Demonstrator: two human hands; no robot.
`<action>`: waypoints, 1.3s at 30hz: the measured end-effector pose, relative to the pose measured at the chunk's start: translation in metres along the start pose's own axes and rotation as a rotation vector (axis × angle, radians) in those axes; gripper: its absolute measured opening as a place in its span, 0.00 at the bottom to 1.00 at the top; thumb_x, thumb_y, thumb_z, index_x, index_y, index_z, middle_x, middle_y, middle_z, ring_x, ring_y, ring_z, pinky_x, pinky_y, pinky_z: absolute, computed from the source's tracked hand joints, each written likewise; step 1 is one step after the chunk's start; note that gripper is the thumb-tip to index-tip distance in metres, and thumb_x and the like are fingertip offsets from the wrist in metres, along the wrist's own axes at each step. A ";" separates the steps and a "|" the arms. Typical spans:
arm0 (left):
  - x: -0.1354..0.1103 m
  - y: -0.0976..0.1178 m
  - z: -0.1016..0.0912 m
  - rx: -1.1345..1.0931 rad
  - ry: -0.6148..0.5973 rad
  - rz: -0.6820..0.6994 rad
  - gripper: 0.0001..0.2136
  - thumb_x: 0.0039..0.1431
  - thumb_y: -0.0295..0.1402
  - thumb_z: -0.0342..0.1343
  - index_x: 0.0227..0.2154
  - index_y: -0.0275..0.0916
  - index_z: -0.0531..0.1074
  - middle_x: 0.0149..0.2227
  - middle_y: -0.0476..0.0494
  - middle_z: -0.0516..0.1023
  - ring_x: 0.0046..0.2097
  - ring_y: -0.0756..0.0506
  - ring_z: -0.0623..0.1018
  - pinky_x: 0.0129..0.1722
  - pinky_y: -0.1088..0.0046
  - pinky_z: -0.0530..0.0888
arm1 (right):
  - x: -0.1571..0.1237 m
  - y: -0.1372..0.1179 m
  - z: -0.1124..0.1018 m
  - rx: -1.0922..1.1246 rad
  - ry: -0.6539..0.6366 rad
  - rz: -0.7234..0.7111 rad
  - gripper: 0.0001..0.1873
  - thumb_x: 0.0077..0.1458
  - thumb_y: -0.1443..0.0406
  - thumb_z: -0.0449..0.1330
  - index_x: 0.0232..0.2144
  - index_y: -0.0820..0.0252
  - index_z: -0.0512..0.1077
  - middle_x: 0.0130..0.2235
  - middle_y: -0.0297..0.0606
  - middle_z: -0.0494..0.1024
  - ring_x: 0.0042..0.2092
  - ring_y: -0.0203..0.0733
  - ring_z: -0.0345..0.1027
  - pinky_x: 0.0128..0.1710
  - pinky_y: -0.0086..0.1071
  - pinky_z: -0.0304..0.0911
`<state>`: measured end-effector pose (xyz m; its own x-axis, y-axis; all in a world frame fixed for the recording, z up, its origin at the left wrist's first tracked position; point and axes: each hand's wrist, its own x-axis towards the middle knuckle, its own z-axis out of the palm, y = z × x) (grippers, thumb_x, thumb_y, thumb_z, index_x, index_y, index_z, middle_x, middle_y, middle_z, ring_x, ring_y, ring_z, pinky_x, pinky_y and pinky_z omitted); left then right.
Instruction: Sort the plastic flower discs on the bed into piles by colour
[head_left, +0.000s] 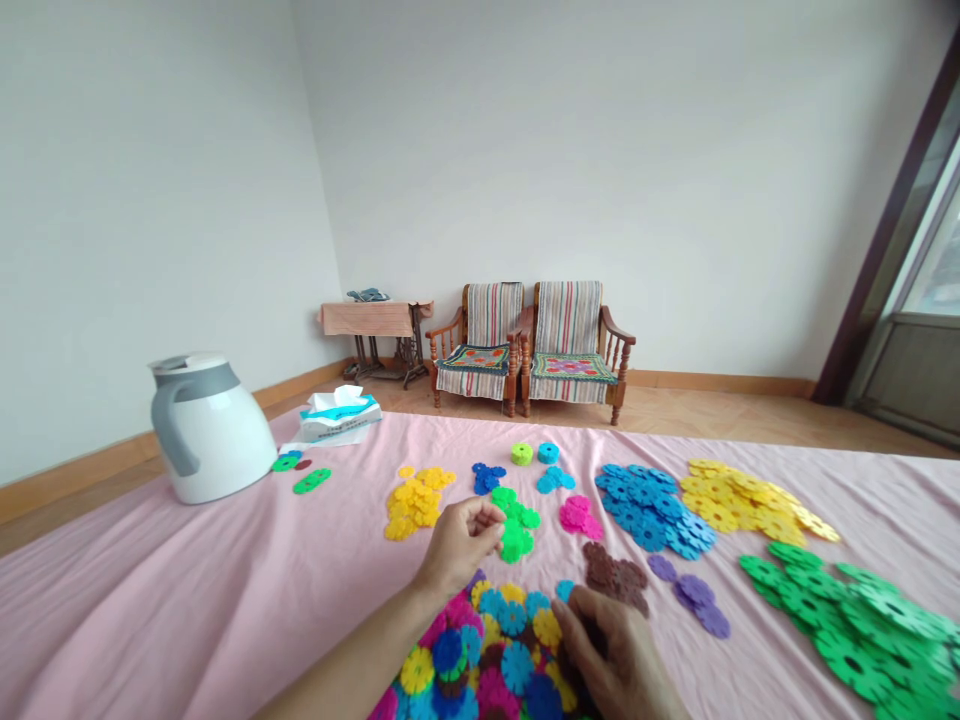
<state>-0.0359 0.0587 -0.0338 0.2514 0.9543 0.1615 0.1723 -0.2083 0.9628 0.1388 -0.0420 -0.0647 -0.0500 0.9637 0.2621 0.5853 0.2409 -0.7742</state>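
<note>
My left hand [463,540] is closed in a pinch at the edge of a bright green pile of snowflake discs [517,545]. Whatever its fingertips hold, if anything, is hidden. My right hand [615,645] rests at the right side of a mixed heap of snowflake discs [517,665], its fingers curled and their tips partly out of sight. A light blue disc [565,590] lies by its fingertips. Just beyond that hand is a brown pile of discs [615,575]. Pink discs [580,517] lie farther back.
Sorted piles stand around: yellow-orange [416,500], blue [652,505], yellow [750,500], green [870,620] and purple discs [697,595]. A white jug [225,440] and a tissue box [341,418] stand left on the pink cloth [315,560]. Two wooden chairs [574,335] are beyond.
</note>
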 end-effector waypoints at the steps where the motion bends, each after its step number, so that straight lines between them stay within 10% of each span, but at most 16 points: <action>1: 0.002 -0.003 -0.001 -0.015 0.029 -0.014 0.09 0.45 0.33 0.57 0.29 0.34 0.71 0.24 0.49 0.72 0.25 0.50 0.74 0.25 0.76 0.69 | 0.000 -0.001 0.000 0.005 0.000 0.001 0.22 0.59 0.52 0.44 0.18 0.56 0.50 0.19 0.27 0.54 0.23 0.31 0.50 0.21 0.26 0.46; 10: -0.011 0.020 -0.005 0.160 -0.022 0.145 0.04 0.50 0.30 0.54 0.27 0.34 0.71 0.23 0.49 0.72 0.26 0.50 0.72 0.27 0.76 0.70 | 0.000 0.000 -0.002 0.209 -0.003 0.105 0.24 0.57 0.48 0.45 0.18 0.57 0.55 0.19 0.28 0.58 0.23 0.32 0.52 0.21 0.26 0.48; 16: -0.047 0.060 0.008 0.371 -0.491 0.406 0.04 0.53 0.29 0.57 0.28 0.37 0.77 0.27 0.47 0.75 0.32 0.50 0.74 0.35 0.76 0.69 | 0.004 0.000 -0.009 0.485 0.097 0.195 0.26 0.54 0.46 0.49 0.16 0.58 0.58 0.17 0.27 0.57 0.20 0.30 0.50 0.19 0.25 0.47; 24: -0.064 0.048 0.025 0.626 -0.883 0.718 0.11 0.55 0.32 0.57 0.42 0.43 0.75 0.39 0.44 0.76 0.45 0.44 0.72 0.52 0.69 0.62 | 0.004 0.000 -0.008 0.579 0.129 0.254 0.26 0.51 0.45 0.52 0.16 0.59 0.58 0.17 0.25 0.56 0.20 0.29 0.47 0.19 0.25 0.45; 39: -0.060 0.038 0.024 0.612 -0.714 0.601 0.07 0.50 0.38 0.62 0.26 0.40 0.77 0.27 0.47 0.77 0.34 0.47 0.75 0.37 0.73 0.68 | 0.001 0.007 -0.003 0.475 0.089 0.174 0.24 0.55 0.49 0.51 0.17 0.57 0.53 0.19 0.24 0.52 0.22 0.29 0.45 0.19 0.25 0.43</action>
<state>-0.0211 -0.0113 -0.0124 0.9075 0.3615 0.2138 0.2291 -0.8528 0.4693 0.1449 -0.0392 -0.0682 0.0962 0.9857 0.1381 0.1452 0.1233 -0.9817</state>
